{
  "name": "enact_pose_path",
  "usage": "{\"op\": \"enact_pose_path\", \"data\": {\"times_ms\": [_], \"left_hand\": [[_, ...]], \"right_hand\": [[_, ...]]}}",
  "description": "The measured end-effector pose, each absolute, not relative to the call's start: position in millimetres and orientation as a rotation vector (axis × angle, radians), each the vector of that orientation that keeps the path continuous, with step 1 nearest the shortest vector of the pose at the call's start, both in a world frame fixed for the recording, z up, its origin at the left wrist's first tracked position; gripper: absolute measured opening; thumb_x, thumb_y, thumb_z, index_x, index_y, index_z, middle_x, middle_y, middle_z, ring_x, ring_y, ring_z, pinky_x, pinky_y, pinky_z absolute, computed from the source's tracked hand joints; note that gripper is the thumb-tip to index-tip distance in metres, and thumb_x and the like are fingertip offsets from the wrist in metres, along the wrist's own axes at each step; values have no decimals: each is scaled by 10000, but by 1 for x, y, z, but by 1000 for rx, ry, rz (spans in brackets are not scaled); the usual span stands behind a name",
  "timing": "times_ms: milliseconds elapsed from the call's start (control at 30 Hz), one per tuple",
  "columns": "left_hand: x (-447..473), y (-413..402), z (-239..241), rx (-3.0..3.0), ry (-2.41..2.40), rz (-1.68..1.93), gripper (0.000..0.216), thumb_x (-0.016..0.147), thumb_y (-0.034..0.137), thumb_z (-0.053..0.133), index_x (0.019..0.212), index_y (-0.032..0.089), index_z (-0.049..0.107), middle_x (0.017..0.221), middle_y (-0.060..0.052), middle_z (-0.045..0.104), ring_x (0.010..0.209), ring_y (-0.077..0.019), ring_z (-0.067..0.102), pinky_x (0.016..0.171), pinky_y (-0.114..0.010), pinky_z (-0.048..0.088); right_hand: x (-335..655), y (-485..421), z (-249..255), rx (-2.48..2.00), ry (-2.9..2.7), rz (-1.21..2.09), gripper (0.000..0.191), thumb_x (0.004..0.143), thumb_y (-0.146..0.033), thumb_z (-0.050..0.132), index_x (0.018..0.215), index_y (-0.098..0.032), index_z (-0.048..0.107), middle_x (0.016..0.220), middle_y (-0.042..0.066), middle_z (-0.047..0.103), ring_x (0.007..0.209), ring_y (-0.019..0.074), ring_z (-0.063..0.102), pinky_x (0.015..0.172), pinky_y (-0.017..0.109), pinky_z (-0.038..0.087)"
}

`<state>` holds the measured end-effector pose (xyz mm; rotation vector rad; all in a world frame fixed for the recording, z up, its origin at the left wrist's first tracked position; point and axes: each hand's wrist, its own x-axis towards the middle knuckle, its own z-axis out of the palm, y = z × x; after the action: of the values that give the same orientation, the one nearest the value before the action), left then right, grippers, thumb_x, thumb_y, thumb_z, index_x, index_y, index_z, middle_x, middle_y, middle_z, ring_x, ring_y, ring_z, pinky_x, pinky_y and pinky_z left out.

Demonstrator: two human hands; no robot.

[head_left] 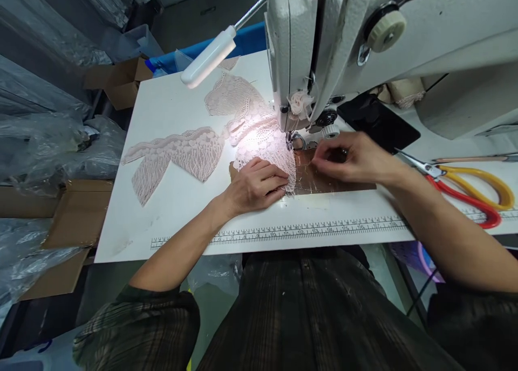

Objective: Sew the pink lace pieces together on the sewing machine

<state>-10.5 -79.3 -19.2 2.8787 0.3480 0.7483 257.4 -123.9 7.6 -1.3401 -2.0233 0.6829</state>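
A pale pink lace piece point(259, 136) lies under the needle of a white sewing machine point(295, 47). My left hand point(257, 184) rests on the lace's near edge with its fingers curled and pressed down on the fabric. My right hand point(350, 157) sits just right of the presser foot point(292, 140), fingertips pinched together over the brown plate point(324, 182); what they pinch is too small to make out. More lace point(178, 155) trails off to the left across the white table point(162, 112).
Red and yellow scissors point(469, 184) lie at the right. A ruler strip point(307, 230) runs along the table's front edge. A white lamp point(208, 58) hangs over the table. Cardboard boxes point(121, 79) and plastic wrap point(48, 144) fill the floor at left.
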Motion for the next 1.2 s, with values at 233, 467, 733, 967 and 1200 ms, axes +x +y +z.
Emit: {"op": "enact_pose_path", "data": {"times_ms": [233,467,733,967,1200], "left_hand": [[-8,-80,-20,2910,366,786,180,971,193,546,904,218,711,967,-19,783,784,-152,685,716,-345,473],[-8,-84,-15,3067,355,746,155,969,207,561,897,230,695,969,-3,782,775,-153,669,804,-387,485],[0,-69,-5,2968,122,700,176,940,208,569,866,188,727,816,-30,724,719,-143,647,698,-310,518],[1,-66,-4,2909,178,740,190,918,203,575,836,190,745,787,-25,709,681,-137,621,659,-293,506],[-4,-71,-5,2925,230,746,176,923,176,561,895,172,735,929,-40,747,758,-151,654,705,-307,554]], "right_hand": [[290,-114,13,-1820,-1722,58,42,786,-187,667,780,-201,628,829,110,619,754,215,564,725,418,437],[244,-124,-12,-1113,-2247,406,298,894,-216,526,1063,-250,769,1012,89,687,894,226,631,801,408,523],[245,-125,-19,-1091,-2348,282,360,882,-187,526,1100,-278,797,1053,107,662,972,245,601,856,424,496],[243,-128,-20,-1131,-2375,227,342,911,-210,527,1128,-256,787,1053,122,649,956,255,585,832,419,466],[239,-132,-17,-1212,-2386,164,335,951,-234,510,1179,-219,755,1075,127,647,947,255,580,830,410,447]]}}
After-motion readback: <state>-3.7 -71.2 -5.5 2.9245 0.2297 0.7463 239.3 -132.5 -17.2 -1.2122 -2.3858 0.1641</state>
